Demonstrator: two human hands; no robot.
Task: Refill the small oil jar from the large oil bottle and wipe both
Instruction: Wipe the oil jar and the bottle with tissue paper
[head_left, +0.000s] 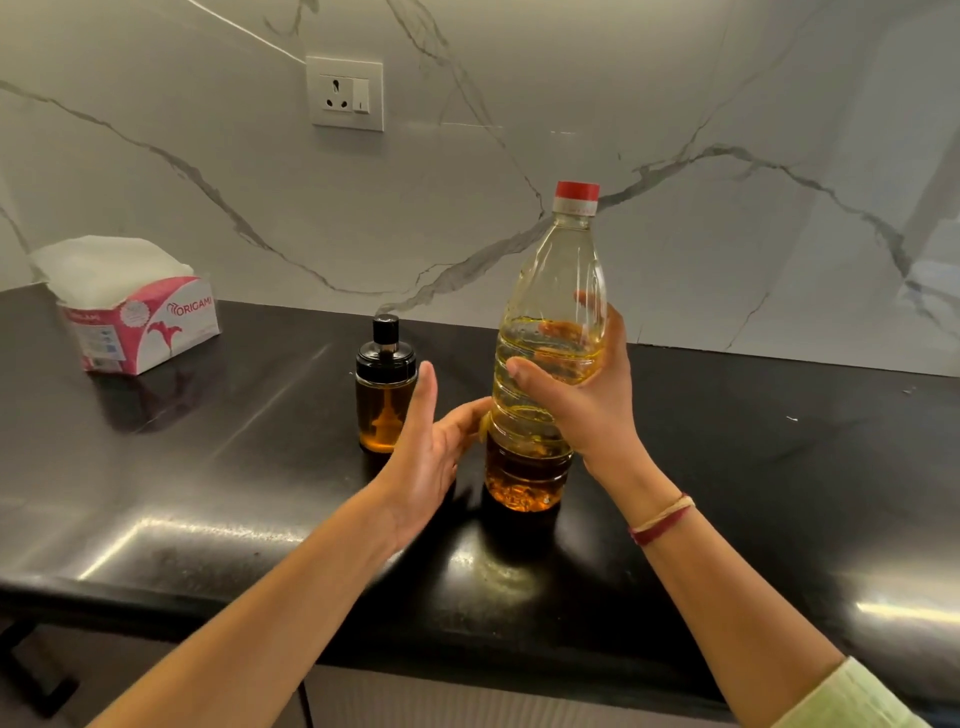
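- Head view: right hand (582, 395) grips the capped large oil bottle (550, 332) at mid-body; left hand (431, 441), fingers straight, touches its lower side.
- Small oil jar (385, 387) stands lidded on the worktop (753, 441), just left of the bottle.
- Judgement: pouring and wiping both outstanding.

The black stone counter (208, 467) abuts the white marble wall panel (727, 104) behind it. The pink-and-white cardboard tissue box (140, 332) sits on the counter at far left. The small glass oil jar (385, 395) stands near its centre. The large clear plastic oil bottle (558, 260) is to the jar's right, nearer the front edge (base contact cannot be confirmed). The left hand (431, 447) lies between them; the right hand (587, 405) grips the bottle's right side. The white rectangular wall socket (345, 93) is above the jar.
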